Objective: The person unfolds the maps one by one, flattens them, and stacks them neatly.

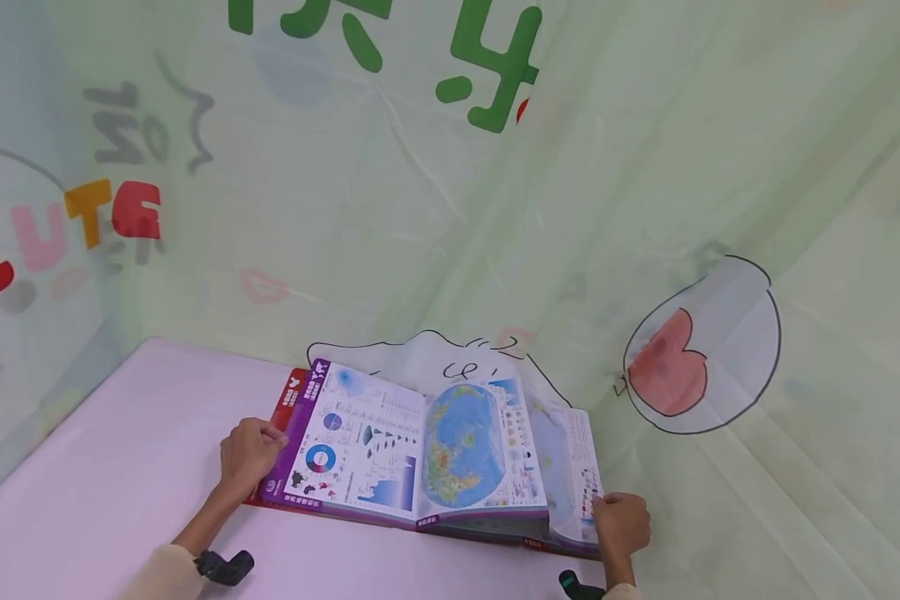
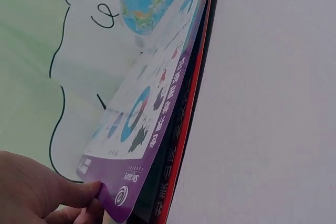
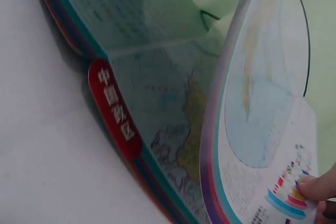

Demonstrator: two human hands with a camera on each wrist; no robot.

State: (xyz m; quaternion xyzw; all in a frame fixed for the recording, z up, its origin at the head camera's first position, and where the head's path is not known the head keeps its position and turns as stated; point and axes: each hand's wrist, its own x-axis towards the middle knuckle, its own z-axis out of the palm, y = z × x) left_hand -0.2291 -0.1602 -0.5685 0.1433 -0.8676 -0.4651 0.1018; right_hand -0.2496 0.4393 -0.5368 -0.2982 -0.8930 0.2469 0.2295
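A purple-edged folding map (image 1: 303, 433) lies spread at an angle on the table, with charts on its left panel and a blue world map (image 1: 465, 450) on the panel beside it. Under it shows a red-edged folding map (image 1: 290, 392). My left hand (image 1: 251, 454) pinches the purple map's left edge; in the left wrist view, thumb and fingers (image 2: 89, 195) grip its purple corner. At the far right end, my right hand (image 1: 622, 523) pinches the edge of a pale panel (image 3: 252, 187), which stands lifted above a darker map panel (image 3: 157, 98) in the right wrist view.
The pale pinkish table (image 1: 157, 400) runs along the left and front. A light green printed cloth (image 1: 607, 208) with letters and cartoon drawings hangs behind and to the right, close to the maps' back edge. Each wrist wears a black strap device (image 1: 225, 568).
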